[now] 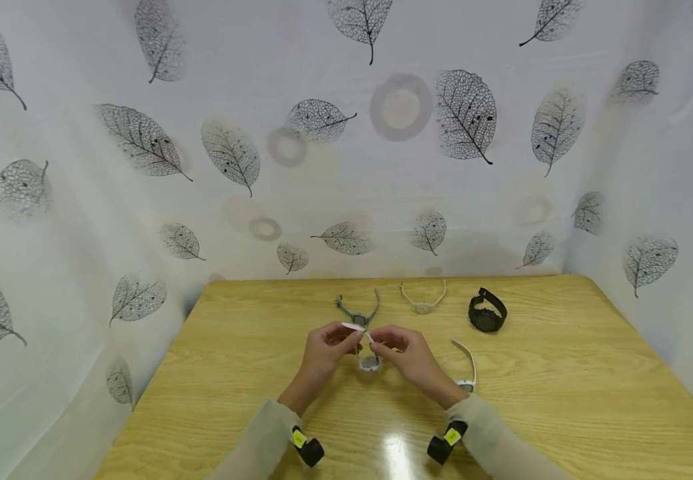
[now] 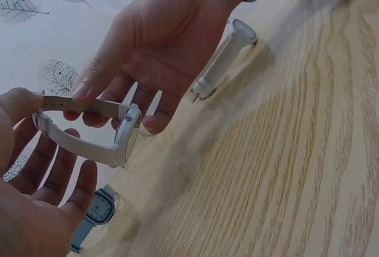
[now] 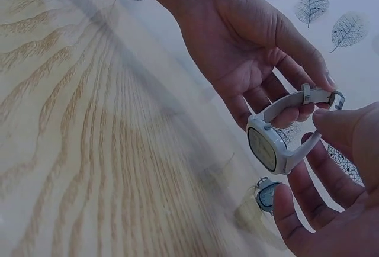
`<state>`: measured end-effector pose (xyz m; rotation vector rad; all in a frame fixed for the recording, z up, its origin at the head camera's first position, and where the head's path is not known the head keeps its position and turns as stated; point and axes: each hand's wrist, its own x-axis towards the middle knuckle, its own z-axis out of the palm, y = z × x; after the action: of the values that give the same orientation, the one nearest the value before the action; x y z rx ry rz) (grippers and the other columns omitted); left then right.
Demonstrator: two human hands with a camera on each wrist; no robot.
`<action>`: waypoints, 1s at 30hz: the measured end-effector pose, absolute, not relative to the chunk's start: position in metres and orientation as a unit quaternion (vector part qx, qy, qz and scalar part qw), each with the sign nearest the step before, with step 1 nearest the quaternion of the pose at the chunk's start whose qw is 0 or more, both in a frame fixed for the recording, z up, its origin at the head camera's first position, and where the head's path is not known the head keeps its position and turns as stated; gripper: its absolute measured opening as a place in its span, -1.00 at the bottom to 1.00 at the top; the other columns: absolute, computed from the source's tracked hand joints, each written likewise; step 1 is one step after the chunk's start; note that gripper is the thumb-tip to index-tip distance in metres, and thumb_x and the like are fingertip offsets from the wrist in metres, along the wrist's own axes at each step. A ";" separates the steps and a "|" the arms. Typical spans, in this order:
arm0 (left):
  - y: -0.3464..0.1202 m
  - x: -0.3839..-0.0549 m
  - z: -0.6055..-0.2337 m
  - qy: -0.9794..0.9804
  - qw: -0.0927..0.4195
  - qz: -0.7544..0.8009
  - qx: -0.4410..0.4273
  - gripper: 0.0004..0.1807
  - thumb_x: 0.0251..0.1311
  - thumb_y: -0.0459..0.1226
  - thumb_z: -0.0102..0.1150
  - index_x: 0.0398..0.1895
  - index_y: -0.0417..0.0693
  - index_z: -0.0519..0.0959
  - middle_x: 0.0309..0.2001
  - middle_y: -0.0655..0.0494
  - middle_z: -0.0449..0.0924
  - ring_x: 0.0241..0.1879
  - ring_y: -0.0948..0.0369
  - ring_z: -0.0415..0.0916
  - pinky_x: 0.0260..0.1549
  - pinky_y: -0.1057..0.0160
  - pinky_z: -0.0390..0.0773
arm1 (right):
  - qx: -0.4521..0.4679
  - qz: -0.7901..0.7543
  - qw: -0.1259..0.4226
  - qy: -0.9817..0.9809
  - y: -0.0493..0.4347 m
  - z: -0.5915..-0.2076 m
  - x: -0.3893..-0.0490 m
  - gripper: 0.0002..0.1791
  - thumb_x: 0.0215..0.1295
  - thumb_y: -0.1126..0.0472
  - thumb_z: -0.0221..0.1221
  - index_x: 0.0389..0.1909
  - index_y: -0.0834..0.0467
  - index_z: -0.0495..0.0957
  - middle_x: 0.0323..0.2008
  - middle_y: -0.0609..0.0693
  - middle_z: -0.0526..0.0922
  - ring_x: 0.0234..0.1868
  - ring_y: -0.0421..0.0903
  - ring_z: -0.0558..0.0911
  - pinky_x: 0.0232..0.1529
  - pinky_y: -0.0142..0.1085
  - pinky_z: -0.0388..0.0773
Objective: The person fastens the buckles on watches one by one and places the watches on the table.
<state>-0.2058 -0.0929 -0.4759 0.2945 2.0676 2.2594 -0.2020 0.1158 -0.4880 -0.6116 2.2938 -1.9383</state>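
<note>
Both hands hold a white wristwatch [image 1: 369, 364] above the table, its dial hanging low and its strap bent up into a loop. My left hand [image 1: 325, 352] pinches one strap end between thumb and fingers; my right hand [image 1: 409, 357] pinches the other. In the right wrist view the watch [image 3: 267, 149] shows a pale oval dial, with the buckle [image 3: 337, 100] at the fingertips. Holes run along the strap [image 2: 83, 106] in the left wrist view, where the two ends meet near the left thumb.
Just beyond the hands lies a blue-grey watch [image 1: 360, 320]. A pale cream watch [image 1: 422, 307] and a black watch [image 1: 486, 321] lie farther back. Another white watch [image 1: 473, 367] is partly covered by the right forearm. A leaf-printed curtain [image 1: 346, 180] encloses the wooden table [image 1: 562, 373].
</note>
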 end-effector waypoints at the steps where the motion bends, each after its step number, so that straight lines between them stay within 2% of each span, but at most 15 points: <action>1: -0.093 -0.205 -0.475 0.671 0.032 0.735 0.096 -0.75 0.32 -0.29 0.38 -0.13 -0.36 0.68 -0.22 -0.13 0.70 -0.31 0.17 0.64 -0.23 0.26 0.70 | -0.198 -0.631 0.039 0.749 0.116 -0.488 -0.202 -0.69 0.47 0.11 0.27 0.09 0.19 0.67 -0.01 0.18 0.72 -0.05 0.02 0.70 -0.09 -0.22 0.71; 7: -0.093 -0.202 -0.476 0.684 0.038 0.721 0.105 -0.75 0.34 -0.29 0.36 -0.09 -0.36 0.68 -0.18 -0.17 0.71 -0.30 0.17 0.63 -0.23 0.26 0.70 | -0.194 -0.618 0.033 0.761 0.113 -0.487 -0.201 -0.73 0.46 0.14 0.28 0.08 0.14 0.69 -0.01 0.09 0.74 -0.04 0.00 0.69 -0.10 -0.25 0.68; 11: -0.093 -0.201 -0.476 0.687 0.042 0.718 0.103 -0.74 0.32 -0.29 0.38 -0.08 -0.34 0.69 -0.14 -0.22 0.71 -0.29 0.15 0.63 -0.22 0.25 0.70 | -0.191 -0.606 0.030 0.771 0.109 -0.478 -0.197 -0.75 0.47 0.20 0.26 0.08 0.17 0.69 -0.02 0.15 0.74 -0.02 0.07 0.68 -0.10 -0.25 0.66; 16: -0.093 -0.201 -0.476 0.686 0.044 0.719 0.100 -0.73 0.31 -0.29 0.39 -0.08 -0.35 0.68 -0.16 -0.16 0.72 -0.28 0.13 0.65 -0.19 0.18 0.72 | -0.185 -0.602 0.030 0.776 0.106 -0.454 -0.186 -0.77 0.46 0.25 0.26 0.04 0.22 0.70 -0.05 0.19 0.74 -0.04 0.09 0.68 -0.11 -0.26 0.66; 21: -0.094 -0.201 -0.476 0.687 0.040 0.718 0.101 -0.73 0.32 -0.28 0.38 -0.06 -0.35 0.69 -0.15 -0.17 0.72 -0.28 0.12 0.65 -0.21 0.20 0.71 | -0.177 -0.602 0.023 0.778 0.106 -0.473 -0.198 -0.77 0.45 0.20 0.28 0.05 0.16 0.71 -0.06 0.10 0.76 -0.03 0.08 0.69 -0.08 -0.23 0.65; 25: -0.093 -0.202 -0.477 0.688 0.034 0.718 0.101 -0.73 0.33 -0.27 0.38 -0.07 -0.34 0.69 -0.15 -0.17 0.73 -0.28 0.13 0.65 -0.20 0.15 0.72 | -0.178 -0.606 0.014 0.775 0.107 -0.481 -0.202 -0.76 0.43 0.13 0.31 0.04 0.09 0.72 -0.07 0.02 0.77 -0.04 -0.02 0.70 -0.06 -0.25 0.65; 30: -0.092 -0.202 -0.476 0.684 0.023 0.723 0.097 -0.74 0.30 -0.27 0.40 -0.12 -0.33 0.71 -0.20 -0.14 0.73 -0.30 0.15 0.64 -0.19 0.12 0.72 | -0.195 -0.618 0.021 0.761 0.109 -0.479 -0.203 -0.71 0.43 0.11 0.31 0.06 0.15 0.69 -0.04 0.07 0.76 -0.06 -0.03 0.71 -0.09 -0.24 0.69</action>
<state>-0.2020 -0.0917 -0.4764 0.3017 2.1187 2.2379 -0.2026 0.1092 -0.4794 -0.6037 2.3597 -1.9178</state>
